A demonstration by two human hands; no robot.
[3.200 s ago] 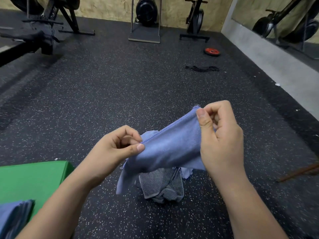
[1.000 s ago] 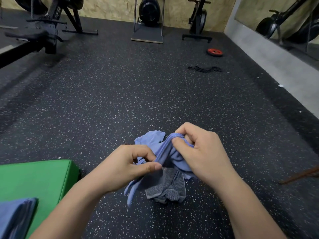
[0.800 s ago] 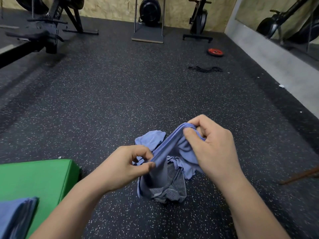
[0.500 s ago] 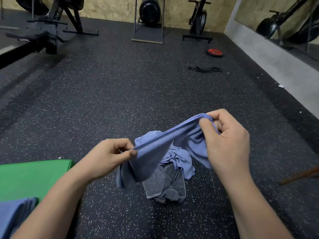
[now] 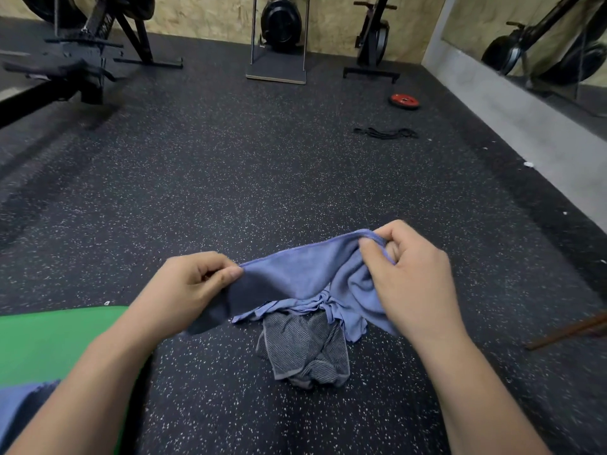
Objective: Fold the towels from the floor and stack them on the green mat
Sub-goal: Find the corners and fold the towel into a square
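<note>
Blue towel (image 5: 295, 274) held up, top hem stretched between left hand (image 5: 184, 290) and right hand (image 5: 410, 277), each pinching one end; lower part sags in loose folds. Grey ribbed towel (image 5: 305, 349) lies crumpled on floor (image 5: 230, 192) directly beneath. Green mat (image 5: 49, 343) flat at left, folded blue towels (image 5: 16, 408) on its near end.

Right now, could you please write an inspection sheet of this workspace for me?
Surface: dark speckled floor.
Job's things: blue towel held up between both hands; grey towel crumpled on floor beneath; folded blue towels on green mat, left.
Clutter: red weight plate; brown stick, right.
Grips: left hand pinches the towel's edge; right hand grips its other end.
Cables: black cord lying on floor.
Surroundings: exercise machines at far end; mirror, right.
</note>
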